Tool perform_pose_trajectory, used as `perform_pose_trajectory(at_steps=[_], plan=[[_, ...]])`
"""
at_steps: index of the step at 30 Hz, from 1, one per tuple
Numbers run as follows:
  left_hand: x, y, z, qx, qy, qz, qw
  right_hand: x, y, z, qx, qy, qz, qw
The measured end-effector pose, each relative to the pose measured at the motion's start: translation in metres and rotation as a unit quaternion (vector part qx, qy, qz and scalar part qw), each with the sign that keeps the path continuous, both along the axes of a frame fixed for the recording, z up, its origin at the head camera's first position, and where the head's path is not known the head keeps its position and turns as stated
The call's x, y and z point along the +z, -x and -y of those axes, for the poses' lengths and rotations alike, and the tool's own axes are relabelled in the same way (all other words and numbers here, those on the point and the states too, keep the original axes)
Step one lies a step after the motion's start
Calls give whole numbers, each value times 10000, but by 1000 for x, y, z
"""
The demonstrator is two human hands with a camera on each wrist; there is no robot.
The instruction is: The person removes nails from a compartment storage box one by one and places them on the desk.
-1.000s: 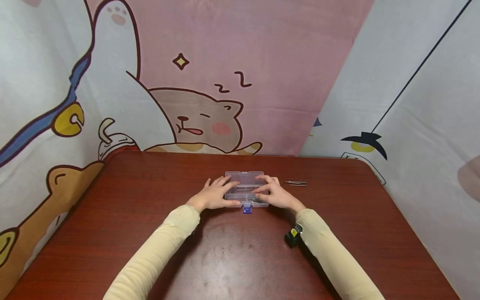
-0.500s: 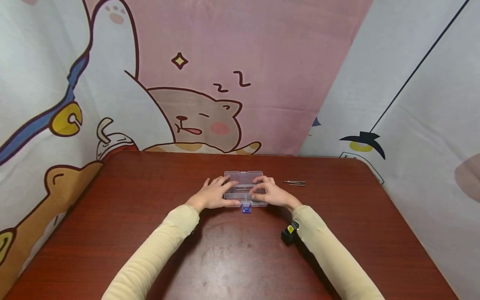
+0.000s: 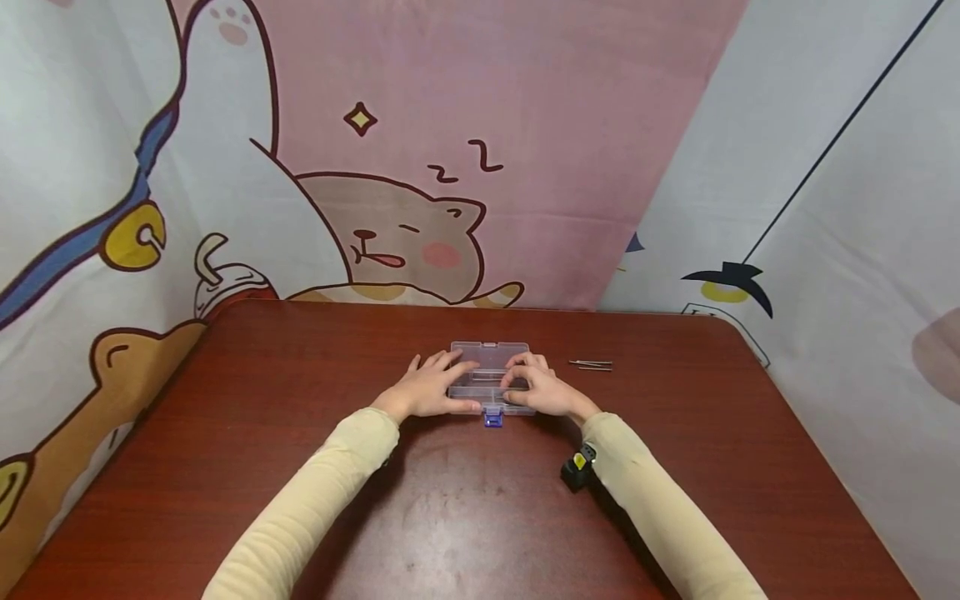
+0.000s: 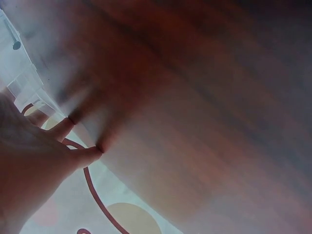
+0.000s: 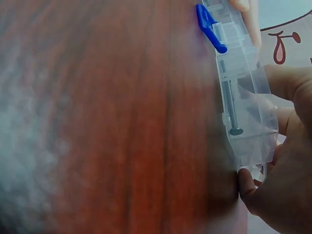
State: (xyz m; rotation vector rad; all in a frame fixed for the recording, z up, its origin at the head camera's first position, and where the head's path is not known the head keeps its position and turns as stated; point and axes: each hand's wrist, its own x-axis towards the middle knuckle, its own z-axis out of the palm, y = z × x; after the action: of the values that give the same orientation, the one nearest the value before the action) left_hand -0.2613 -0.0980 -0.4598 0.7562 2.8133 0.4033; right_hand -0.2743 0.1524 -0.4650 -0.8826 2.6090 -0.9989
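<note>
A clear plastic compartment box [image 3: 489,357] stands on the table with its lid folded back and its blue latch [image 3: 492,418] towards me. My left hand [image 3: 423,392] rests on its left side, fingers spread. My right hand [image 3: 553,394] reaches over the right side, thumb and forefinger bent down into the front right compartment. Whether these fingertips hold anything is hidden. In the right wrist view a nail [image 5: 233,109] lies along the front wall of that compartment. Another nail [image 3: 487,380] shows in the rear compartment in the head view.
Several loose nails [image 3: 592,364] lie on the brown table [image 3: 450,517], right of the box. A black device [image 3: 575,473] sits at the right wrist. Behind the table hangs a printed cloth [image 3: 555,167].
My right thumb and forefinger have drawn closer together and lower into the front right compartment; the hand shifted slightly left. The left hand and the box stay in place.
</note>
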Motion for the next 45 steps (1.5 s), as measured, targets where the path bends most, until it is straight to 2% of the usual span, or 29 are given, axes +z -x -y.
perform_pose_trajectory(at_steps=[7,20,24,30,45], plan=[[0,0,1,-42,-58,13,10000,-1,-1,-1,153,-187,-252,9994],[6,0,2,-28,77,-170,9998,12,5,0,571,-29,145,9983],[7,-1,1,-18,64,-168,9998,14,4,6,457,-198,230,9985],[2,-2,-1,-15,106,-108,9999,12,-2,8,255,-352,320,9985],[1,-3,-2,0,45,-91,9999,6,-5,9,-119,647,25,9978]])
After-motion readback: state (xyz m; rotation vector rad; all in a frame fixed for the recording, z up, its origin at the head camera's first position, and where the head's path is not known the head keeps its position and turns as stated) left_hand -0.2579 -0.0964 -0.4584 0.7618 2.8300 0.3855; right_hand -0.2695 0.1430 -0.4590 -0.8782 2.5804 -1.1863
